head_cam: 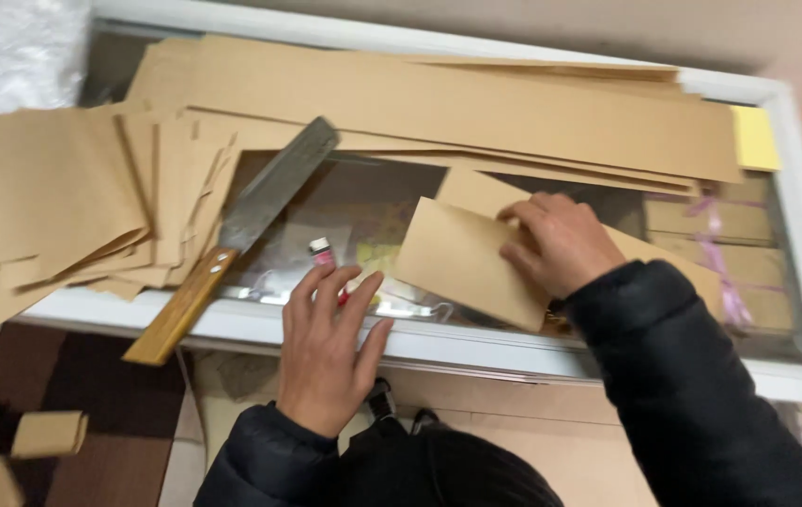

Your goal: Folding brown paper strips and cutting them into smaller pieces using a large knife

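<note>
On brown paper (pixel 462 263), right hand (pixel 556 242) presses flat.

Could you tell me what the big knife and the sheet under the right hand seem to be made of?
The knife seems to have a dull grey metal blade, flat and faintly streaked, and a wooden handle, honey-brown with a pale band where it joins the blade. The sheet under the right hand looks like matte tan kraft paper or thin card: it is flat, with sharp cut edges and no shine.
</note>
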